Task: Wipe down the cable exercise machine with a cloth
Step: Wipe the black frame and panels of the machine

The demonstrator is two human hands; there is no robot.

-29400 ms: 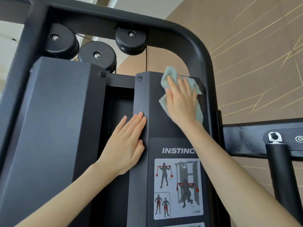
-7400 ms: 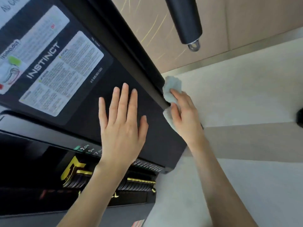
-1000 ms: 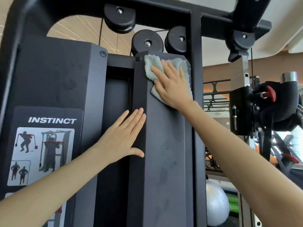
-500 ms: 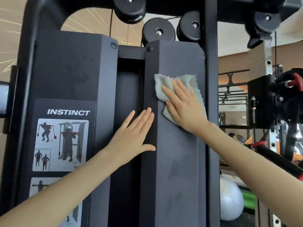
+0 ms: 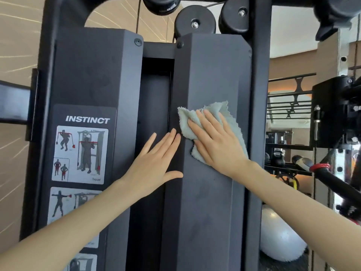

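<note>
The black cable exercise machine (image 5: 207, 202) fills the view, with two tall shroud panels and a dark gap between them. My right hand (image 5: 216, 139) lies flat, fingers straight, pressing a pale grey-green cloth (image 5: 184, 123) against the front of the right panel at mid height. My left hand (image 5: 154, 163) rests flat with straight fingers on the inner edge of that same panel, just left of the cloth, thumb spread out below. The left panel carries an INSTINCT exercise sticker (image 5: 82, 143).
Black pulleys (image 5: 195, 20) and a thin cable sit at the top of the frame. To the right stand another black machine part (image 5: 336, 112), a red-ringed bar (image 5: 320, 169) and a grey exercise ball (image 5: 279, 237) on the floor. A tan wall lies behind on the left.
My right hand has slid the cloth down the right panel from its top corner to mid height. My left hand has kept its place on the panel's inner edge.
</note>
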